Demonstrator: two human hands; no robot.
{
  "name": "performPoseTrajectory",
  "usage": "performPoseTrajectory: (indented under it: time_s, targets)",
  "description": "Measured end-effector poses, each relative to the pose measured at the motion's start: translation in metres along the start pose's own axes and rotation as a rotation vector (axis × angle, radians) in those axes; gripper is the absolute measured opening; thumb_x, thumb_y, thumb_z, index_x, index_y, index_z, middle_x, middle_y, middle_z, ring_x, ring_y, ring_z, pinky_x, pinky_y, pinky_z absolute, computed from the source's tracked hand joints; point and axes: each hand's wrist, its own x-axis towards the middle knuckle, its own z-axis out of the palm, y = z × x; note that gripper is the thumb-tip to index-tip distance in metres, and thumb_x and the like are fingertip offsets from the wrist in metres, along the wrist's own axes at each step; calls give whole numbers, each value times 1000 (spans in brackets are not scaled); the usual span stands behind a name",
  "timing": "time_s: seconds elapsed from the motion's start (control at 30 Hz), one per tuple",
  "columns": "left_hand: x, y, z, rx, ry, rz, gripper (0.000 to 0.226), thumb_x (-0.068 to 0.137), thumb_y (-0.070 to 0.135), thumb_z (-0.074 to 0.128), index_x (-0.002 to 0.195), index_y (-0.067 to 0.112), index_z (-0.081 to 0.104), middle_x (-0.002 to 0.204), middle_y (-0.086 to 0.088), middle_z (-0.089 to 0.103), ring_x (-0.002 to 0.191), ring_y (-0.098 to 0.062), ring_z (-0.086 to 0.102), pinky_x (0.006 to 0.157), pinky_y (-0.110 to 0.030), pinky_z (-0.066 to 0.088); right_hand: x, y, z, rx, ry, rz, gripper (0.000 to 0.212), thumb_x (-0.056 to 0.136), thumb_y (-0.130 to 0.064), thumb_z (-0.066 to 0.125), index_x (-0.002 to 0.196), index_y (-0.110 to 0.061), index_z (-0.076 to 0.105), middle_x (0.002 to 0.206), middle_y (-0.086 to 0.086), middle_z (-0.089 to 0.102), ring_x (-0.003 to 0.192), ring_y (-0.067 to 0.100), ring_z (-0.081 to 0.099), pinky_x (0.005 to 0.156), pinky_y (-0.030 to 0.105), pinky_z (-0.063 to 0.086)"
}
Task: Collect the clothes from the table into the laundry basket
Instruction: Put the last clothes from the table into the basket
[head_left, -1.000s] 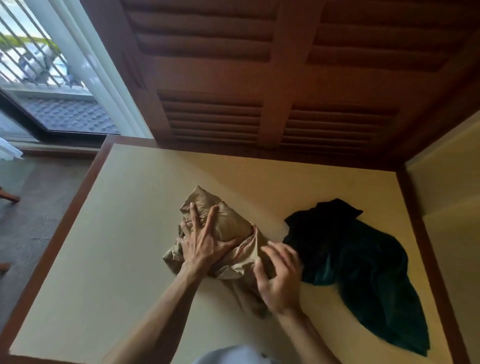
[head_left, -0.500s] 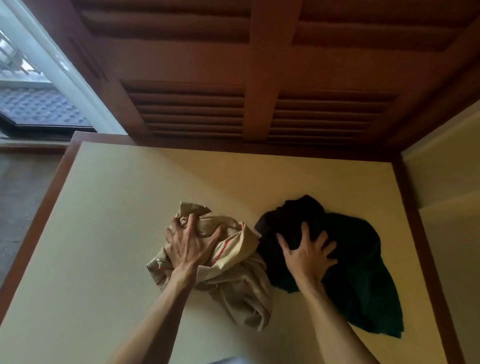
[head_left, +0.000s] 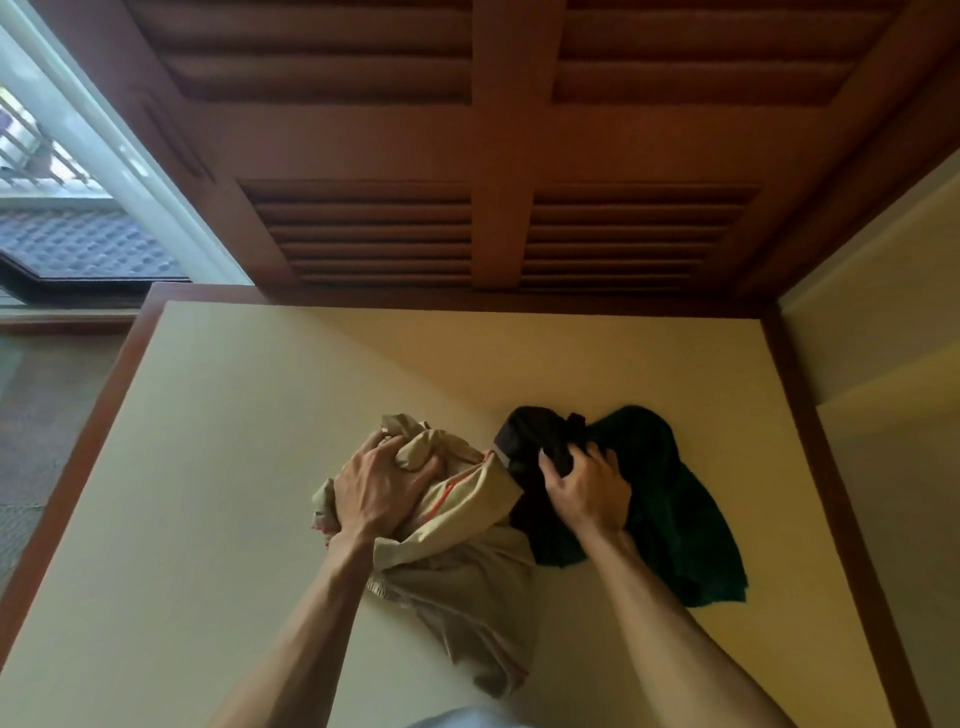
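Note:
A crumpled beige garment (head_left: 462, 566) with a thin red stripe lies near the middle of the cream table (head_left: 208, 467). My left hand (head_left: 382, 488) grips a bunch of its cloth at the far end. Right beside it lies a dark green and black garment (head_left: 675, 509). My right hand (head_left: 587, 483) has its fingers curled into the black part of that garment. No laundry basket is in view.
The table has a brown wooden rim (head_left: 841, 519) and stands against a wooden louvred door (head_left: 467, 228). A cream wall (head_left: 893, 415) rises on the right. At the left are a window (head_left: 67, 208) and grey floor (head_left: 36, 431).
My right hand left the beige garment, landed flat on the dark one, and now curls into it. My left hand went from pressing flat to gripping the beige cloth.

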Motion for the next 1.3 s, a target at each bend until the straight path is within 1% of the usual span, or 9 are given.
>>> performPoseTrajectory:
  time_s: [0.27,0.4,0.57,0.7,0.8,0.9,1.07,1.17,1.3]
  targets:
    - [-53,65,-49,-10,108,241,34,81,65,66,76,32,73,86,16,59,65,-14,52,60,-28,34,-66,17,-69,399,202,79,54,95,-65,45,123,-25,68,127,-1,67,119,27,58,93,41,51]
    - [-77,93,-57,-64,37,384,47,81,76,53,78,34,75,89,19,61,66,-9,54,58,-24,31,-105,36,-89,597,270,152,67,88,-80,38,109,-27,71,101,-7,72,92,17,68,75,38,58]
    - [-114,123,-70,-154,-40,573,45,76,71,53,79,32,76,90,18,63,70,-13,57,61,-27,37,-177,62,-126,729,383,306,34,96,-58,52,84,-30,69,75,-10,68,72,16,68,56,31,50]
    - [-155,140,-71,-240,-149,765,39,75,62,60,79,26,76,89,10,68,72,-19,60,62,-34,49,-262,85,-141,781,516,526,48,95,-57,56,77,-15,69,69,4,69,66,23,66,57,41,52]
    - [-194,146,-65,-299,-248,922,34,75,60,64,76,27,74,81,7,68,68,-20,59,59,-31,45,-336,104,-135,783,646,740,49,92,-61,57,70,-17,67,63,0,67,60,20,65,55,42,49]
    - [-240,151,-60,-328,-337,1064,36,76,61,64,76,26,72,82,7,68,67,-19,58,59,-29,41,-415,120,-129,808,767,929,52,85,-70,54,74,-22,70,70,0,72,66,21,69,62,48,57]
    - [-328,166,-54,-341,-452,1325,33,79,56,68,80,24,75,92,4,69,70,-26,64,60,-35,54,-541,141,-121,819,973,1118,39,89,-63,58,82,-27,69,80,1,73,78,22,69,76,49,57]
    - [-375,170,-55,-388,-475,1405,30,80,54,72,81,24,75,90,4,68,70,-25,64,59,-35,54,-595,156,-107,910,1046,1154,36,91,-59,59,92,-25,70,87,2,74,85,21,70,84,51,57]
    - [-423,178,-54,-460,-483,1455,26,79,49,75,80,24,75,88,3,68,69,-24,64,57,-35,54,-627,184,-84,967,1042,1133,50,84,-73,56,97,-27,69,94,2,75,88,20,71,87,51,57]
